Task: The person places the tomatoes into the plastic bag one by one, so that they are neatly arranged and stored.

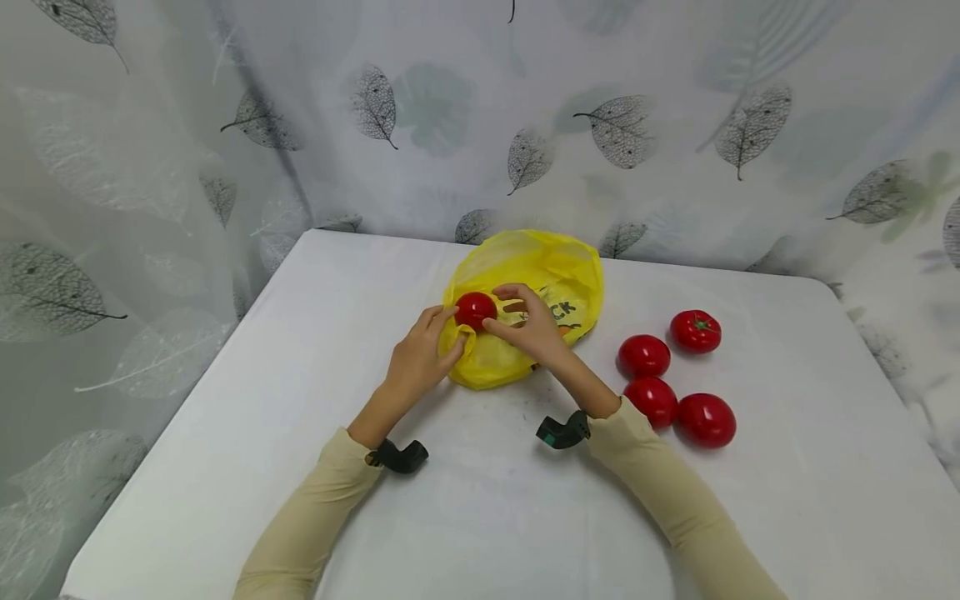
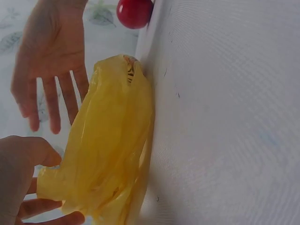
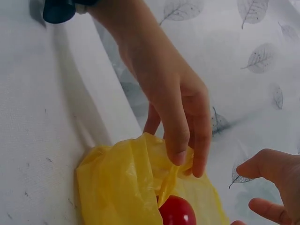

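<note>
A yellow plastic bag with dark print lies on the table, its mouth spread. The left hand pinches the bag's near left rim between thumb and fingers, as the right wrist view also shows. Inside the bag's mouth sits a red tomato, partly covered by the yellow film in the right wrist view. Just right of that tomato is the right hand, its fingers spread and apart from it. In the left wrist view the bag hides this tomato, and the right hand hangs with straight fingers.
Several more red tomatoes lie grouped on the white table, right of the bag and beside the right forearm. One shows a green stem. A leaf-patterned curtain hangs behind the table.
</note>
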`<state>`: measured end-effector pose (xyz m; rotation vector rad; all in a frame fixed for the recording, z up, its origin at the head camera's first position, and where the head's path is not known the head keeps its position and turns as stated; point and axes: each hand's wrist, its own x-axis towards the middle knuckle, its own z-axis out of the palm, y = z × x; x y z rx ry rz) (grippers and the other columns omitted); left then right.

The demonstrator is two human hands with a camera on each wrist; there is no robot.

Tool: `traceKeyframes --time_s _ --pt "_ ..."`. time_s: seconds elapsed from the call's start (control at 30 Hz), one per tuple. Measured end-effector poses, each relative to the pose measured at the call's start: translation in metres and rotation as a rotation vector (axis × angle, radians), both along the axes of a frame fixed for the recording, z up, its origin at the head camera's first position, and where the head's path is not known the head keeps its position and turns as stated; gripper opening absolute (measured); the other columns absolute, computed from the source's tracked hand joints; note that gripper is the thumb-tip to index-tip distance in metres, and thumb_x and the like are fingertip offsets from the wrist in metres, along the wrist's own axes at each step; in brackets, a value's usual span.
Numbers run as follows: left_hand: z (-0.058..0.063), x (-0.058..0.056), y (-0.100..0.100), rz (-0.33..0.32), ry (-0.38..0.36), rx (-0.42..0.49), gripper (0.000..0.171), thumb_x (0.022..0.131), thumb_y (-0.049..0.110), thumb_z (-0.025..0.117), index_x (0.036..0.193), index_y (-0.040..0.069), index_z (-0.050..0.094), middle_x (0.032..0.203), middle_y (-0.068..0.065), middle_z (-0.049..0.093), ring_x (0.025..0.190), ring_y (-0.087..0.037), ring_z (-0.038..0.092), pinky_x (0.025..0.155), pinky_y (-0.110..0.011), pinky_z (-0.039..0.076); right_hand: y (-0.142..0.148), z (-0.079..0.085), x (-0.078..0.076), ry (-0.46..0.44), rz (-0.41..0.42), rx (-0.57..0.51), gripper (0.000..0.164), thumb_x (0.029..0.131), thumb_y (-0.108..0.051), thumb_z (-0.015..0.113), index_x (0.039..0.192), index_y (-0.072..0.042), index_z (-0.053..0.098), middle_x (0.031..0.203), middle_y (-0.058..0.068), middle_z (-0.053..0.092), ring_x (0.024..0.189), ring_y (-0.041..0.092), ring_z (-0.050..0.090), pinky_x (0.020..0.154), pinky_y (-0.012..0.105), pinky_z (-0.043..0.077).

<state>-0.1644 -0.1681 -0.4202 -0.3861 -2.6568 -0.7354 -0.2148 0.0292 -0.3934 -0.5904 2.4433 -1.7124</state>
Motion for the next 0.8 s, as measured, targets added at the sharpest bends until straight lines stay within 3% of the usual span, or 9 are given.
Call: traceKeyframes --time_s 0.53,0.8 --pt "-0.002 0.001 0.002 0.01 0.015 -0.009 0.047 0.091 0.021 0.065 0.133 0.001 0.056 0.13 -0.02 0.055 0.108 -0.034 0.062 0.071 -0.042 0.059 0.047 0.018 0.03 0.01 -0.033 -0.041 0.046 0.089 -0.014 0.07 0.13 -0.004 0.052 0.131 0.017 0.054 0.118 0.042 0.052 0.099 0.054 0.046" --pt "-0.002 0.003 0.005 0.009 0.004 -0.006 0.046 0.091 0.021 0.066 0.132 0.0 0.057 0.129 -0.021 0.055 0.106 -0.035 0.062 0.073 -0.043 0.059 0.076 0.023 0.047 0.002 -0.087 0.008 0.045 0.089 -0.019 0.071 0.129 -0.007 0.053 0.13 0.011 0.056 0.117 0.034 0.054 0.095 0.047 0.049"
